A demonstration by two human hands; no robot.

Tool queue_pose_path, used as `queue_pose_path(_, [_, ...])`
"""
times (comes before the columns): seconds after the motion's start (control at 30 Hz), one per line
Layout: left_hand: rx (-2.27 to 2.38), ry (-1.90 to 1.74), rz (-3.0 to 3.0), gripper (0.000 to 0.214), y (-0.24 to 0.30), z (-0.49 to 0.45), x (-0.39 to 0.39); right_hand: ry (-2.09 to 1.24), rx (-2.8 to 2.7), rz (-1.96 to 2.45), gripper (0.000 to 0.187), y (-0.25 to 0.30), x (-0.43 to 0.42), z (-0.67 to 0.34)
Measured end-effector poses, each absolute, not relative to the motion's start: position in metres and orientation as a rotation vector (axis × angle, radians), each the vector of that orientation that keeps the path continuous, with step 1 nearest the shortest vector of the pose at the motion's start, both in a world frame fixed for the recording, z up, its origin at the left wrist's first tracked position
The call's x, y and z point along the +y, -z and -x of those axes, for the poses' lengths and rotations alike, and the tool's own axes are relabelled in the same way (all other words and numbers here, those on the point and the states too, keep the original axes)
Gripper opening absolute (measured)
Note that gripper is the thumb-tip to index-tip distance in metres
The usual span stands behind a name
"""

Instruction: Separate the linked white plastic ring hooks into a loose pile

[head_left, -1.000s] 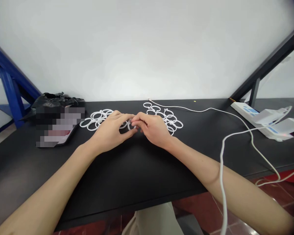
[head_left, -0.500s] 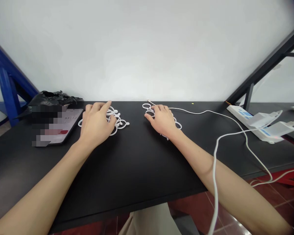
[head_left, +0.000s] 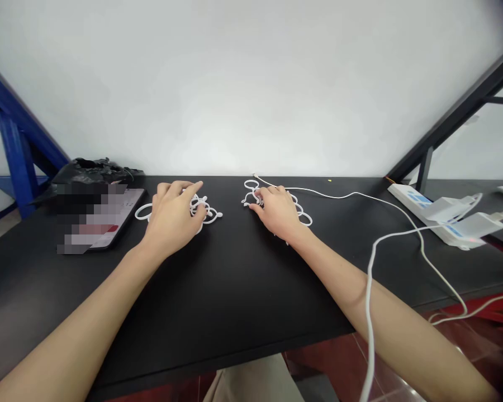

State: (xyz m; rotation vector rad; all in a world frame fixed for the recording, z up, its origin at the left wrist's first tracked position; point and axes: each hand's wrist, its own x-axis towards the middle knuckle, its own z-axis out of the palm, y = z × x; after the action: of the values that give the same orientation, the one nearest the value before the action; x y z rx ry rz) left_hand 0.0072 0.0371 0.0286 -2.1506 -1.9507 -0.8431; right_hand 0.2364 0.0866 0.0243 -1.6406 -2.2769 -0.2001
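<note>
Two loose piles of thin white rings with small round knobs lie on the black table (head_left: 235, 290). My left hand (head_left: 174, 209) is over the left pile of rings (head_left: 212, 215), its index finger stretched out and its thumb apart. It covers part of that pile, and one ring (head_left: 142, 212) sticks out on its left side. My right hand (head_left: 276, 211) is on the right pile of rings (head_left: 305, 218). Its thumb and bent index finger close around a white ring (head_left: 251, 196) at the pile's left side. The other fingertips are hidden.
A phone (head_left: 128, 206), partly blurred out, lies left of my left hand, before a black plastic bag (head_left: 96, 170). A white power strip (head_left: 414, 198) with plugged-in chargers stands at the right. A white cable (head_left: 371, 307) hangs across my right forearm. A white wall rises behind.
My left hand has shifted slightly right over its pile, baring more of the left ring. My right thumb and index finger have drawn together, and the rings beside them have moved.
</note>
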Motion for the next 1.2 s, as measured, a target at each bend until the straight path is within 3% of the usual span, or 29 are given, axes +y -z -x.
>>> queue_pose_path(0.3, [-1.867,0.877,2.273,0.045,-0.026,-0.009,0.038,0.139,-2.246,1.568,0.012,-0.031,0.080,-0.234])
queue_pose_path(0.6, [-1.630,0.885,2.557,0.049,-0.031,-0.013,0.032,-0.037,-2.400,1.145,0.020,-0.035,0.053,-0.215])
queue_pose_path(0.97, [-1.594,0.816,2.684,0.042,-0.034,-0.016,0.031,0.084,-2.459,0.969,0.024,-0.036,0.044,-0.211])
queue_pose_path(1.2, [-1.589,0.873,2.611,0.036,-0.037,-0.014,0.028,-0.355,-2.265,0.986,0.024,-0.038,0.038,-0.205])
